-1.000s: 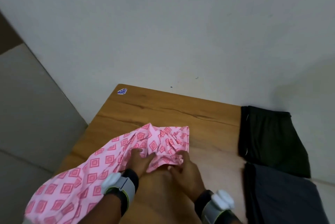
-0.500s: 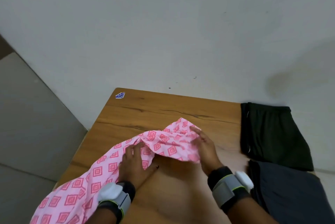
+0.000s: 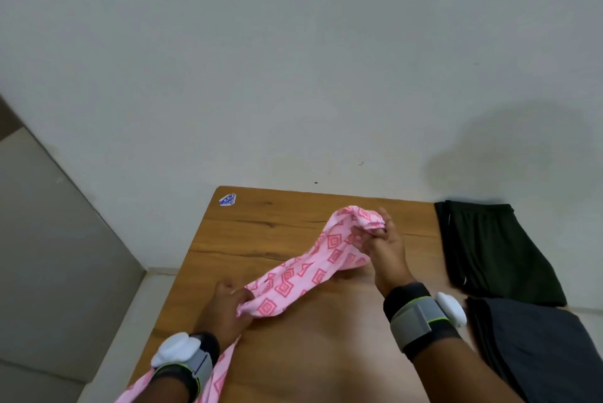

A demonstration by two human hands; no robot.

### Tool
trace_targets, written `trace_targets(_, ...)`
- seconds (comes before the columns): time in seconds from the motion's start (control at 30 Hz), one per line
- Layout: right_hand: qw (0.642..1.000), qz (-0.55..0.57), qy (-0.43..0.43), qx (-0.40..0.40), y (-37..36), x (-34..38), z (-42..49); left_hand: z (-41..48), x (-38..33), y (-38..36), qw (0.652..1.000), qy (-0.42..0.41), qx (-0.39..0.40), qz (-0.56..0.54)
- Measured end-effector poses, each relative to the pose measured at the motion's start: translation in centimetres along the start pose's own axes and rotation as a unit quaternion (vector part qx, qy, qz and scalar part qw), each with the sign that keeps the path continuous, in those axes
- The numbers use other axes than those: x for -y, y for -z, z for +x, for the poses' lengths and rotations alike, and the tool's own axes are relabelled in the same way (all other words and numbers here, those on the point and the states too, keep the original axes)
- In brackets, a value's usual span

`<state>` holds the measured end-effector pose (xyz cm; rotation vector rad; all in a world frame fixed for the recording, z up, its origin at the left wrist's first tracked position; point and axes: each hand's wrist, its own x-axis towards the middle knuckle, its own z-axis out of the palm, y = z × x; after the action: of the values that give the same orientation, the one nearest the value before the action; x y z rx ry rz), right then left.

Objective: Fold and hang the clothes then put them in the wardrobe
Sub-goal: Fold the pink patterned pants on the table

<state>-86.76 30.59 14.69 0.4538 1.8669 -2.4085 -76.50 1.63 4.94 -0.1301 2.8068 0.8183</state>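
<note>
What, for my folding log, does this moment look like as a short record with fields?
surface: brown wooden table
garment in work: pink cloth with red diamond print, bunched into a band between both hands, one end trailing off the near edge
left hand: grips the cloth's lower part
right hand: pinches the raised far end
set aside: dark green folded garment and dark grey folded garment, on the right
mark: blue sticker at the far left corner

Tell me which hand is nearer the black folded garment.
Right. The right hand holds the pink cloth near the black garment; the left hand grips the cloth farther away.
</note>
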Motion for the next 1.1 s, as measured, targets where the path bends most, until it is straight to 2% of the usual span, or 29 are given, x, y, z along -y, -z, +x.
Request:
trace_targets(0.13, 0.996, 0.036, 0.015, -0.086, -0.6, -0.4, 0.2, 2.8, 1.1, 5.7, 0.996, -0.011, -0.083, -0.004)
trace_targets(0.23, 0.986, 0.027, 0.032, -0.161, -0.4, 0.4, 0.5, 4.6, 1.4, 9.2, 0.996, -0.012, -0.07, 0.062)
trace_targets(0.33, 0.977, -0.012, 0.101, -0.186, 0.3, 1.7, 0.0, 6.3, 1.9, 10.7, 0.996, -0.029, -0.033, 0.079)
trace_targets(0.37, 0.974, -0.029, 0.124, -0.188, 0.7, 2.3, -0.3, 6.6, 1.6, 10.9, 0.998, -0.038, -0.01, 0.052)
trace_targets(0.43, 0.971, -0.04, 0.155, -0.179, 1.3, 3.4, -1.0, 6.9, 0.2, 11.2, 0.991, -0.01, 0.028, -0.13)
trace_targets(0.5, 0.969, -0.013, 0.165, -0.181, 2.0, 4.3, -1.5, 6.6, -2.5, 11.8, 0.936, 0.073, 0.085, -0.332)
trace_targets(0.57, 0.97, 0.005, 0.144, -0.195, 3.0, 4.9, -1.4, 6.8, -4.6, 12.0, 0.892, 0.115, 0.149, -0.411)
trace_targets(0.63, 0.976, -0.001, 0.068, -0.205, 4.2, 5.0, -0.4, 7.8, -5.2, 12.5, 0.869, 0.137, 0.183, -0.438)
trace_targets(0.67, 0.978, -0.001, 0.019, -0.209, 4.9, 4.8, 0.2, 8.8, -5.2, 12.5, 0.872, 0.132, 0.185, -0.433)
trace_targets(0.7, 0.979, 0.002, -0.027, -0.203, 5.8, 4.4, 0.9, 9.9, -5.2, 12.1, 0.898, 0.125, 0.166, -0.388)
trace_targets(0.73, 0.979, -0.001, -0.062, -0.196, 6.4, 4.0, 1.4, 10.8, -5.0, 11.5, 0.935, 0.113, 0.122, -0.313)
trace_targets(0.8, 0.977, -0.033, -0.1, -0.188, 7.7, 2.3, 2.4, 11.9, -4.7, 9.6, 0.972, 0.1, 0.026, -0.209)
trace_targets(0.9, 0.96, -0.09, -0.147, -0.22, 8.8, -1.4, 2.6, 11.0, -5.2, 6.0, 0.988, 0.04, -0.03, -0.147)
trace_targets(1.0, 0.948, -0.132, -0.211, -0.2, 9.5, -4.8, 2.1, 9.9, -4.8, 1.2, 0.999, -0.03, -0.025, 0.02)
trace_targets(1.03, 0.944, -0.145, -0.23, -0.184, 9.4, -5.6, 1.8, 9.7, -4.7, -0.6, 0.994, -0.068, -0.029, 0.085)
trace_targets(1.1, 0.942, -0.169, -0.242, -0.16, 9.3, -7.4, 1.8, 8.8, -5.3, -3.3, 0.981, -0.124, 0.005, 0.148)
